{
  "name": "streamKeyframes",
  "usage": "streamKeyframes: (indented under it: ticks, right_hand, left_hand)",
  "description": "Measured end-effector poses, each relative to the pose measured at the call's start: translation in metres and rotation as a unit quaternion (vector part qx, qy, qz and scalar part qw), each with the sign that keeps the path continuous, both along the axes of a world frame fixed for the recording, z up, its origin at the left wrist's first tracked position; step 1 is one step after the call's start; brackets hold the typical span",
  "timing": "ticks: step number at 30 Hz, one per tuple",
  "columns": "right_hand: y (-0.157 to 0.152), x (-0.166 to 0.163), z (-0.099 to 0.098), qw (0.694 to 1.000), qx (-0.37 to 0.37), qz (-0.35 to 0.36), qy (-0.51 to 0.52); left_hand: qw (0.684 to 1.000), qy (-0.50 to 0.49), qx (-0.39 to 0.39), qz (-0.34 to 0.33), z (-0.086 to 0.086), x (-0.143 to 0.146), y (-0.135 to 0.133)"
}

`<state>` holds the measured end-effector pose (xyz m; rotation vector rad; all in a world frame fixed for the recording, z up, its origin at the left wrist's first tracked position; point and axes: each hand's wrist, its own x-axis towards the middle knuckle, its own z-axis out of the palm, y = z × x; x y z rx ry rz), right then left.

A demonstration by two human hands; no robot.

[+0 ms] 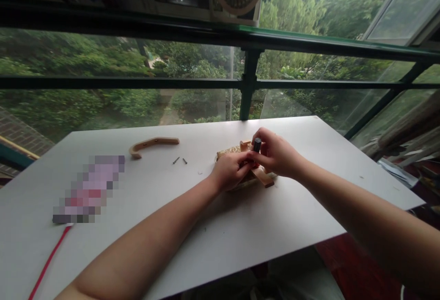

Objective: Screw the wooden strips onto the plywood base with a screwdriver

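Observation:
A small wooden assembly [264,178] on a woven base lies on the white table [172,226], right of the middle. My left hand [232,170] is closed on its near left side, fingers pinched against the wood. My right hand [275,153] is wrapped round a dark screwdriver handle [257,144] held upright over the assembly. The tool's tip is hidden behind my fingers. Two small screws [180,160] lie loose on the table to the left of my hands.
A curved wooden piece [153,144] rests farther left near the table's far edge. A blurred-out pink object [90,188] and a red cord [48,261] lie at the near left. A green metal railing [247,84] and windows stand right behind the table.

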<state>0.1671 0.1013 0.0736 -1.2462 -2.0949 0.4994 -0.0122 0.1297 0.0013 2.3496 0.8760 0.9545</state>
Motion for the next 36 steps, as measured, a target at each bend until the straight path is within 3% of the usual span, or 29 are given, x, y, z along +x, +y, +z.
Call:
streamKeyframes:
  ticks: [4,8,13,20,30,33,36]
  right_hand:
    - [-0.001,0.014,0.011,0.988,-0.077,0.131,-0.016]
    - [0.001,0.023,0.019,0.978,-0.124,0.167,-0.025]
    - [0.000,0.024,0.025,0.982,-0.120,0.127,-0.070]
    - [0.003,0.017,0.024,0.992,-0.023,0.040,-0.116]
    - [-0.002,0.005,0.006,0.997,0.036,-0.031,-0.059]
    - [-0.002,0.006,0.002,0.998,0.030,-0.023,-0.040]
    - [-0.002,0.011,0.004,0.999,-0.016,0.042,-0.025]
  left_hand:
    - [1.000,0.015,0.017,0.005,0.000,0.000,0.000]
    - [1.000,0.008,0.012,-0.002,0.001,0.000,0.000]
    - [1.000,0.018,0.012,0.006,0.002,0.000,-0.001]
    - [1.000,0.013,0.004,0.001,0.003,-0.001,-0.001]
    - [1.000,0.008,0.012,0.000,0.002,-0.001,0.000]
    - [1.000,0.015,0.020,0.002,0.001,-0.001,0.001]
    - [1.000,0.019,0.017,0.004,0.001,-0.001,0.002]
